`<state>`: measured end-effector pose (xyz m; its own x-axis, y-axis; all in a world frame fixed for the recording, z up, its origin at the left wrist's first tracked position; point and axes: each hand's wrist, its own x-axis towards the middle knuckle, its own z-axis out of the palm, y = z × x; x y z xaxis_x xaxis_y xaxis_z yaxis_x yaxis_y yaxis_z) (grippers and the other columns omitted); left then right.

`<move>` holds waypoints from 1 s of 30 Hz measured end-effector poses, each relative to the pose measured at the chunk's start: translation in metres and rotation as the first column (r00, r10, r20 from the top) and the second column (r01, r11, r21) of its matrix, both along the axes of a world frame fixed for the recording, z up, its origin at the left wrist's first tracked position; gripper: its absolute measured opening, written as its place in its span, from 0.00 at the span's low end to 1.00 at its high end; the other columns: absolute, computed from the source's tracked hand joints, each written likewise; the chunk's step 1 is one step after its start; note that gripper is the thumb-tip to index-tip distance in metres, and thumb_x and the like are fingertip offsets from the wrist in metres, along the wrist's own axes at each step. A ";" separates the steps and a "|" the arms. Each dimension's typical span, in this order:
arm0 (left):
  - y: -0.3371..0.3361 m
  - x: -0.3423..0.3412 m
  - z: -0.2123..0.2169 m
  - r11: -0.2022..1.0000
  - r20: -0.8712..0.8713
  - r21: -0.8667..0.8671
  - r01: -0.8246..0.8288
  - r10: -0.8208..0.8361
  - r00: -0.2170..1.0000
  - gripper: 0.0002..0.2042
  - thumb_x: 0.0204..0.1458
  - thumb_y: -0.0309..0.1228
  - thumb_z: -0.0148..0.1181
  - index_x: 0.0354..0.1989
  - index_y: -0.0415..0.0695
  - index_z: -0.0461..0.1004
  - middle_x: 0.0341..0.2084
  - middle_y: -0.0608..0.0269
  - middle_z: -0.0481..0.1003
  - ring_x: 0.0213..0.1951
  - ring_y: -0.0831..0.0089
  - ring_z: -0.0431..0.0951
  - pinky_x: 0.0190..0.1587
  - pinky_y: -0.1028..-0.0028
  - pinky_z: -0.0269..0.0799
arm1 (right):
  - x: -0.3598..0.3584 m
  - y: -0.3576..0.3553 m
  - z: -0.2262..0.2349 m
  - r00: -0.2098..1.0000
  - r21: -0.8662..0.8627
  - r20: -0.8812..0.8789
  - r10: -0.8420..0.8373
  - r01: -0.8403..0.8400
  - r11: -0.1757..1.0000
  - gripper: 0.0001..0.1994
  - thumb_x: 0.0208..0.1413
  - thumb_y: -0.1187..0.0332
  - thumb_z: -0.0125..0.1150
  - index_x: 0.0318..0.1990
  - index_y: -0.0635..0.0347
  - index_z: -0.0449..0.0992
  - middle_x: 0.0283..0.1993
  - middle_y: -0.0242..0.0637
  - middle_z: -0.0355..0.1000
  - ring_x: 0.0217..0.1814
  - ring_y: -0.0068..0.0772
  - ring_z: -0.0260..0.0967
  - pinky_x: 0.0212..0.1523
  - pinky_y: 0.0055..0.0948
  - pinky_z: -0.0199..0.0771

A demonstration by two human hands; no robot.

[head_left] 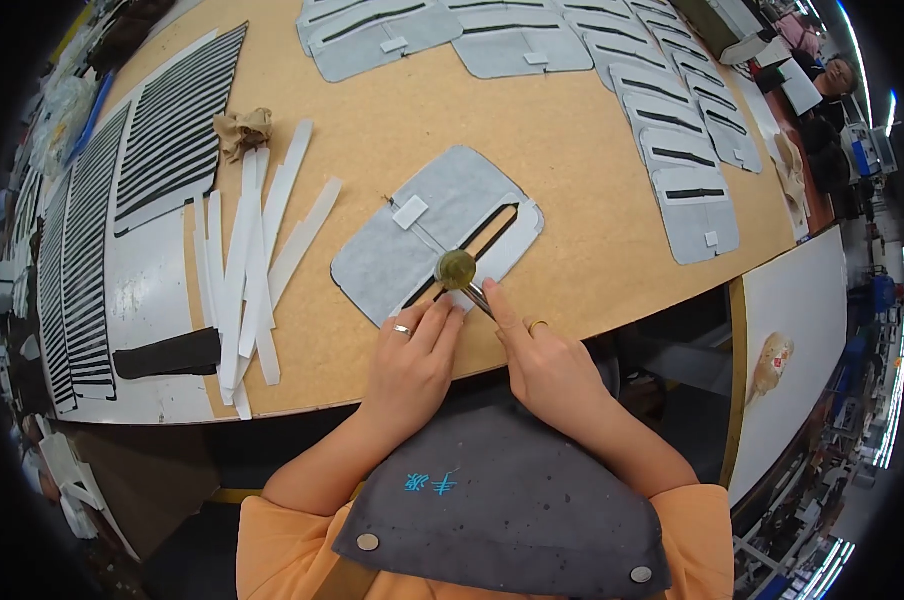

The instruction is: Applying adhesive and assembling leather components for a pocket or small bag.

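A grey rounded panel (pixel 392 250) lies slanted on the table in front of me, with a small white tag (pixel 409 212) on a cord. Along its near right side runs a long slot edged by a black strip (pixel 487 228), and tan tabletop shows through the slot's far end. My right hand (pixel 552 365) is closed round the handle of a hammer, its forefinger stretched along it. The hammer's round, yellowish head (pixel 456 269) is over the slot and hides part of it. My left hand (pixel 414 360) has its fingers pressed together at the strip's near end, just beside the hammer head.
White strips (pixel 254 250), a crumpled brown paper (pixel 242 132) and a dark folded piece (pixel 167 353) lie left, beside sheets of black strips (pixel 177 130). Similar grey panels (pixel 697 225) overlap along the far and right edges. A person (pixel 834 80) sits at the far right.
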<state>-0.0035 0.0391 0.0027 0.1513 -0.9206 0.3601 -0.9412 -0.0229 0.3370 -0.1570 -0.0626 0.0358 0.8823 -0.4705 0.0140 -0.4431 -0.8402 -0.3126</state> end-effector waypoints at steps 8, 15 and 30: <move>0.003 -0.002 0.006 0.999 0.031 0.046 0.007 -0.009 0.999 0.17 0.45 0.23 0.56 0.46 0.35 0.73 0.47 0.57 0.73 0.46 0.64 0.73 0.45 0.68 0.68 | -0.002 0.002 -0.006 0.999 -0.069 -0.045 -0.018 0.015 0.998 0.29 0.57 0.75 0.50 0.67 0.60 0.57 0.21 0.40 0.66 0.18 0.39 0.67 0.19 0.32 0.70; -0.003 0.008 0.011 0.999 0.084 0.031 0.022 -0.025 0.996 0.16 0.47 0.25 0.60 0.47 0.37 0.72 0.48 0.58 0.72 0.49 0.62 0.72 0.48 0.65 0.67 | -0.022 -0.010 0.006 0.933 0.274 0.283 -0.220 0.141 0.951 0.28 0.59 0.74 0.50 0.68 0.58 0.55 0.22 0.46 0.68 0.18 0.43 0.65 0.24 0.38 0.68; -0.006 0.006 0.000 0.997 0.004 0.048 -0.067 0.067 0.998 0.19 0.48 0.28 0.61 0.48 0.34 0.69 0.48 0.51 0.70 0.50 0.56 0.71 0.51 0.64 0.68 | 0.013 -0.037 0.011 0.963 0.062 0.270 0.008 -0.026 0.998 0.41 0.45 0.80 0.55 0.71 0.47 0.52 0.21 0.42 0.65 0.17 0.42 0.66 0.20 0.38 0.69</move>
<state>0.0026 0.0327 0.0025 0.2121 -0.9246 0.3165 -0.9380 -0.1017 0.3315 -0.1439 -0.0993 0.0467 0.8578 -0.4633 0.2225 -0.3210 -0.8210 -0.4722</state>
